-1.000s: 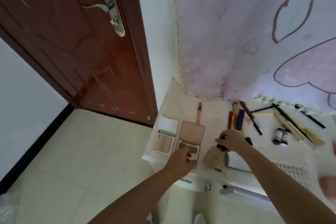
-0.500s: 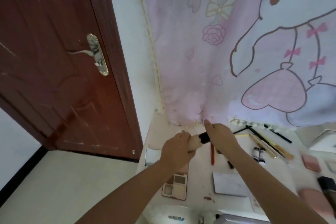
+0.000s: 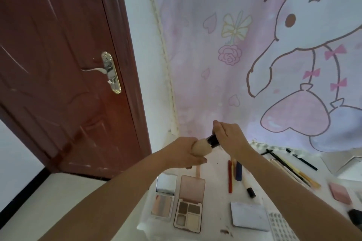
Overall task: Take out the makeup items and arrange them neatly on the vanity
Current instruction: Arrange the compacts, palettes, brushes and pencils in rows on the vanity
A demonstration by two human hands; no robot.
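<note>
Since the earlier frames, both hands have lifted the beige bottle (image 3: 201, 147) off the bench (image 3: 217, 188) and now hold it in the air at frame centre; the view has tilted up.

Lower centre, on the bench:
- open eyeshadow palette (image 3: 189, 214), four pans, lid laid back.
- open mirrored compact (image 3: 163, 199), touching the palette's left side.
- flat pale case (image 3: 248, 216), just right of the palette; a perforated white tray (image 3: 282, 227) beside it.

Centre, above the bench:
- left hand (image 3: 183, 152), fingers curled round the bottle's body.
- right hand (image 3: 230, 137), fingers closed on the bottle's black cap (image 3: 213, 140). Whether the cap is being turned cannot be told.

Centre right:
- red pencil (image 3: 229, 176), blue stick (image 3: 238, 171) and a pale pen with a dark tip (image 3: 248, 188), lying roughly parallel.
- row of long pencils and brushes (image 3: 290, 168), angled, near the bench's back edge.
- pink flat item (image 3: 339, 193), right edge.

Far:
- pink cartoon curtain (image 3: 254, 64), upper right.
- brown door (image 3: 58, 64), upper left.

Progress, as judged: most items appear already out and laid in loose groups; the bottle is not yet placed, and the pens look unaligned. Whether more items remain to be taken out cannot be seen.
</note>
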